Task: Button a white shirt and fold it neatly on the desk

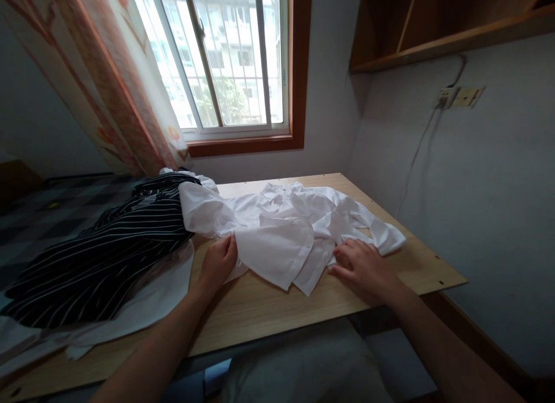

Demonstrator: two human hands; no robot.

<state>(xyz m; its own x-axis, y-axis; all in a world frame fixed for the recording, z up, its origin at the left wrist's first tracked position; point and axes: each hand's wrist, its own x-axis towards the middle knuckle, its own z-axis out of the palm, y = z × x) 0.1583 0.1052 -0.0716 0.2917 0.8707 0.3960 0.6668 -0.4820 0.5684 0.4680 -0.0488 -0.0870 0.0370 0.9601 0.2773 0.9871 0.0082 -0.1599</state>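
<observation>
A rumpled white shirt (277, 247) lies spread across the wooden board, its collar toward the window and its hem toward me. My left hand (220, 257) is closed in a pinch on the shirt's left edge near the hem. On the other side, my right hand (358, 264) rests at the shirt's lower right edge, fingers bent over the cloth; whether they grip it is hard to see. One sleeve (388, 236) stretches out to the right beyond my right hand. The other reaches left toward a striped garment.
A black garment with white stripes (143, 229) is heaped on the left, over more white cloth (169, 281). The wooden board (416, 270) ends near the right wall. A window (229, 56) and curtain (99, 73) stand behind. A cord (418, 151) hangs from a wall socket (446, 98).
</observation>
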